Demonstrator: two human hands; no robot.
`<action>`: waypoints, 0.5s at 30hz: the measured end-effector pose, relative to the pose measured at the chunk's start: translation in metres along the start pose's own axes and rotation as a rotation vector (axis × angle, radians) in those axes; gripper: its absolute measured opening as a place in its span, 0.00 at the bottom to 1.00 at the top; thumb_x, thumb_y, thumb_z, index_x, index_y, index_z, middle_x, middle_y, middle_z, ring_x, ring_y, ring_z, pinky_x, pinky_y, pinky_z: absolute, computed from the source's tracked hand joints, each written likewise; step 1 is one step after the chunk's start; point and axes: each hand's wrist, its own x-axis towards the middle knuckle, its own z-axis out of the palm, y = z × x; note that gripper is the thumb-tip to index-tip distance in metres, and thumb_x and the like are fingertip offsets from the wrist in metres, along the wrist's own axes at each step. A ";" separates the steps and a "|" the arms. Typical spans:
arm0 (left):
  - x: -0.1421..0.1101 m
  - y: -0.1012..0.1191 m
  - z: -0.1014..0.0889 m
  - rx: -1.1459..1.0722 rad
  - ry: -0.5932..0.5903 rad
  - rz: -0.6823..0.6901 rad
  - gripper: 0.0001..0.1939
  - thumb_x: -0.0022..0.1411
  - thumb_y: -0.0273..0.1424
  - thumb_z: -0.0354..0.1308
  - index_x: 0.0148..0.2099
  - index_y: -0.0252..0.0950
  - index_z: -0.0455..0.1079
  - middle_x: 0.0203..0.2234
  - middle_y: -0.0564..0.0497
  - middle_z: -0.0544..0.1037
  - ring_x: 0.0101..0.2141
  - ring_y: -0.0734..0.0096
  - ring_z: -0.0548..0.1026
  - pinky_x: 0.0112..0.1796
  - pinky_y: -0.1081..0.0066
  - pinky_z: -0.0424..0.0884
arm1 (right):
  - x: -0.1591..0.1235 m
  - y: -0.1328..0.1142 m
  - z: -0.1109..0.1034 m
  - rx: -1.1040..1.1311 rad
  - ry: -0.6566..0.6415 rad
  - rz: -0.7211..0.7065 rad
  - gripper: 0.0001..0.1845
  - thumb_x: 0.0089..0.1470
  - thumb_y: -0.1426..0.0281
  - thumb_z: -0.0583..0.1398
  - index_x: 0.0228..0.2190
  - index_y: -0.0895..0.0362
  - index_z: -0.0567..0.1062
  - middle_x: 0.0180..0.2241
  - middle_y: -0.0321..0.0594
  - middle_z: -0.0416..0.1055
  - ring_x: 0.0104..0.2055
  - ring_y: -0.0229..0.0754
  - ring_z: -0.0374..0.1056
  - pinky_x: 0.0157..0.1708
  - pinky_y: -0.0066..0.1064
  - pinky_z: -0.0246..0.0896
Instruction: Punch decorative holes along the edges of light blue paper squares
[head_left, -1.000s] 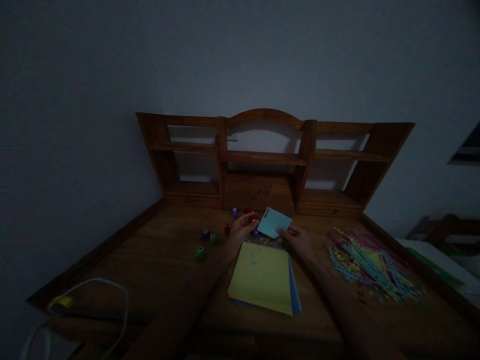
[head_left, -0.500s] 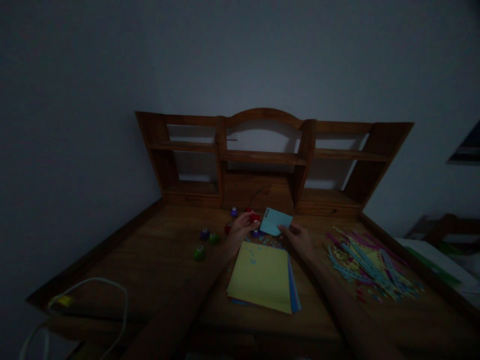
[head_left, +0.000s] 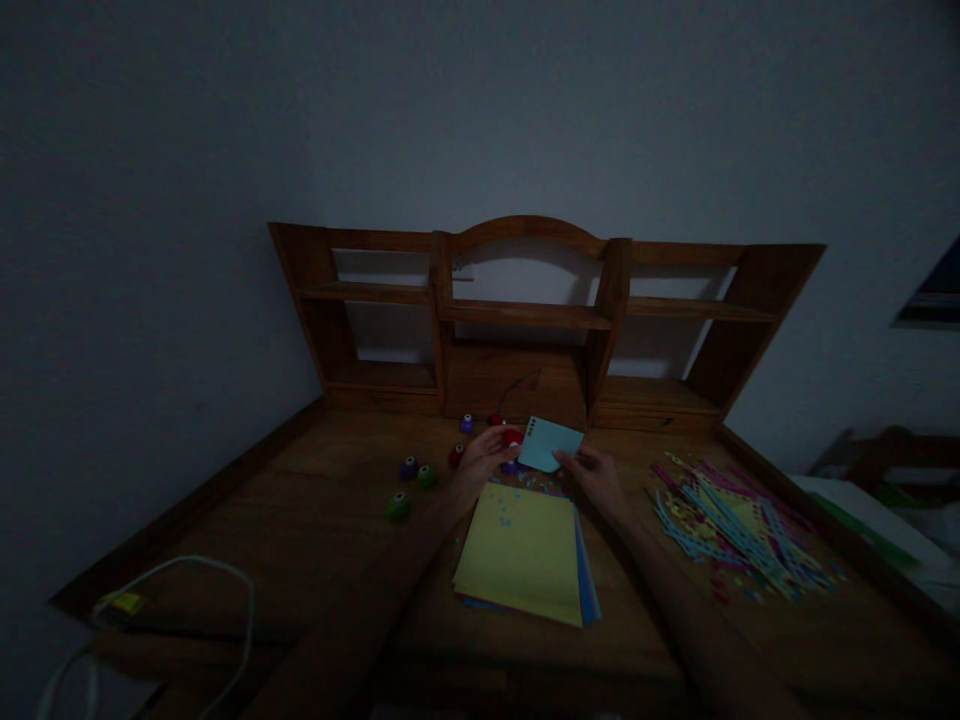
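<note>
My left hand is closed around a small red craft punch. Between the thumb and fingers of my right hand is a light blue sheet of paper, raised above the desk. Several small holes run along the sheet's upper left edge, right beside the red punch. Just below the red punch stands a purple punch. Light blue paper bits lie under the hands. Nearer to me rests a stack of coloured paper, yellow on top, with a few blue bits on it.
More punches stand to the left, among them a green punch and a dark purple punch. A heap of punched paper strips covers the right side. A wooden shelf unit backs the desk. A white cable loops at front left.
The light blue sheet has shifted slightly left, its edge closer to the red punch. Both hands keep their grips and have barely moved.
</note>
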 end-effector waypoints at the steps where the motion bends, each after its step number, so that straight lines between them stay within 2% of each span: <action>1: 0.000 0.000 0.000 -0.003 -0.008 0.002 0.23 0.49 0.30 0.68 0.49 0.37 0.71 0.48 0.43 0.75 0.47 0.59 0.74 0.48 0.62 0.68 | 0.000 0.000 0.000 0.010 -0.002 0.001 0.24 0.45 0.50 0.64 0.32 0.59 0.78 0.28 0.43 0.76 0.28 0.44 0.70 0.27 0.31 0.64; 10: -0.001 0.005 0.002 0.010 -0.034 0.002 0.21 0.51 0.30 0.67 0.49 0.37 0.72 0.48 0.43 0.75 0.48 0.58 0.73 0.50 0.61 0.67 | 0.001 0.003 -0.001 0.037 -0.001 -0.028 0.21 0.47 0.53 0.64 0.34 0.58 0.78 0.32 0.43 0.77 0.29 0.43 0.70 0.29 0.32 0.65; 15: -0.001 0.004 0.003 0.009 -0.029 0.002 0.21 0.51 0.31 0.67 0.48 0.37 0.73 0.48 0.43 0.75 0.48 0.58 0.74 0.49 0.61 0.67 | 0.000 0.001 -0.001 0.031 -0.019 -0.016 0.20 0.47 0.53 0.64 0.33 0.58 0.78 0.29 0.41 0.77 0.28 0.43 0.70 0.29 0.31 0.64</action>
